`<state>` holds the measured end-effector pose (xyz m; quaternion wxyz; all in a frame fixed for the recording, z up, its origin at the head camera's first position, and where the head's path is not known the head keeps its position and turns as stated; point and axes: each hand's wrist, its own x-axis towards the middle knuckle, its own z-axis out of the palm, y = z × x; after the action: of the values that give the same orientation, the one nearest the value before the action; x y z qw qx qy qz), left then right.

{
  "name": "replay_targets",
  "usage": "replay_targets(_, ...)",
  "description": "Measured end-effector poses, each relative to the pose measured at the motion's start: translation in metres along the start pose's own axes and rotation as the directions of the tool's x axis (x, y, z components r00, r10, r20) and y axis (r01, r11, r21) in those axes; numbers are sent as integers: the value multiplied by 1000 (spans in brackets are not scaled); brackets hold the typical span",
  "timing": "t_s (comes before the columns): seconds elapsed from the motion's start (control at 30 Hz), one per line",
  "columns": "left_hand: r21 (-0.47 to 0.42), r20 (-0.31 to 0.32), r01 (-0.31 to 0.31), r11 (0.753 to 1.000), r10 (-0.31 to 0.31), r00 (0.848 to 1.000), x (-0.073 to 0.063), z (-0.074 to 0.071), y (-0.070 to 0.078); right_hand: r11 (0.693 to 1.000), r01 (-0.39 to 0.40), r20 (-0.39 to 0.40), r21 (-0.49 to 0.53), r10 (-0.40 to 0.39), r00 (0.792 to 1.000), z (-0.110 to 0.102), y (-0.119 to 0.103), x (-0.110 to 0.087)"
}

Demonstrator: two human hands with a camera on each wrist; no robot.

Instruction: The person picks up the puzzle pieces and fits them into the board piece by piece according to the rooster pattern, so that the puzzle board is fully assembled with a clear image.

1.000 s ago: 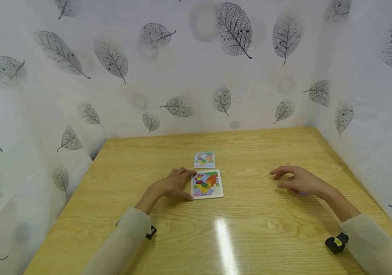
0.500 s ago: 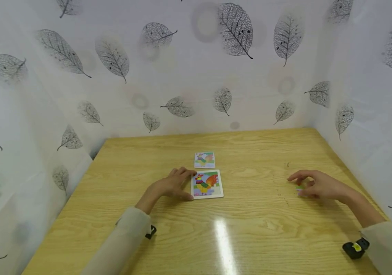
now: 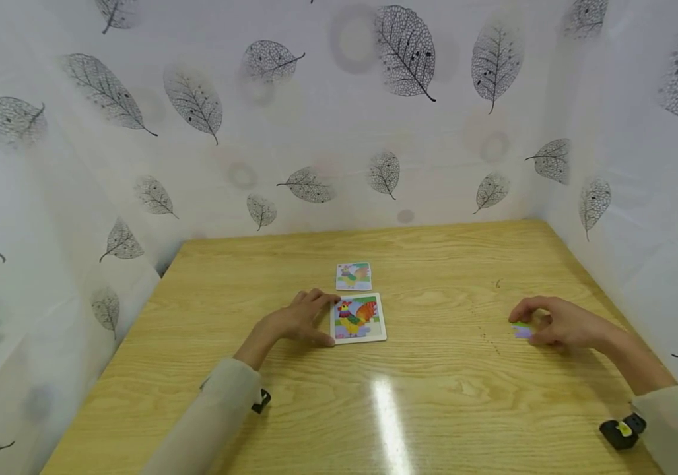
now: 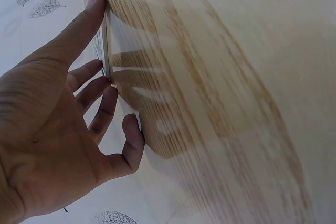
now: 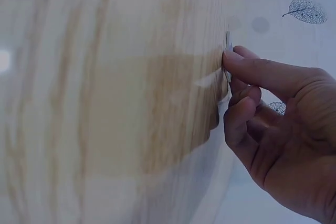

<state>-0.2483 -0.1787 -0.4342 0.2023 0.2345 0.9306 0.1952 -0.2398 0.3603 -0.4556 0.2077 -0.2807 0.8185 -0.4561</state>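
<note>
A white-framed puzzle tray with a colourful rooster picture lies in the middle of the table. The picture has a bare pale patch at its lower right. My left hand holds the tray's left side, thumb at the near corner and fingertips at the far one. In the left wrist view the thumb and fingers meet the tray's thin edge. Far to the right, low over the table, my right hand pinches a purple and green puzzle piece between thumb and fingers. Edge-on, the piece shows in the right wrist view.
Just behind the tray lies a square picture card with a paler rooster. The wooden table is bounded by white leaf-patterned cloth at the back and sides. Small dark specks mark the table left of my right hand.
My right hand has moved right and slightly nearer, and the puzzle piece now shows between its thumb and fingers. The left hand and the tray have stayed in place.
</note>
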Motion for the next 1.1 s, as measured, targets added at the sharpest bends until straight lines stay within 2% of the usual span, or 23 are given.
replay_targets(0.1,1,2,3,1000,-3,1000,0,0,0,1000,12,0,-14,-12,1000,0,0,0)
replay_targets(0.37,2,2,10,1000,-10,1000,1,-1,0,998,-24,-4,-56,24,1000,2,-4,2)
replay_targets(0.67,10,0,8,1000,-8,1000,1,2,-4,994,16,-42,-111,-21,999,11,-12,11)
replay_targets(0.9,8,-10,12,1000,-12,1000,1,4,-5,999,-19,-43,-27,18,999,20,-24,28)
replay_targets(1.1,8,-20,9,1000,-9,1000,1,4,-4,1000,-4,-40,19,5,999,30,-32,46)
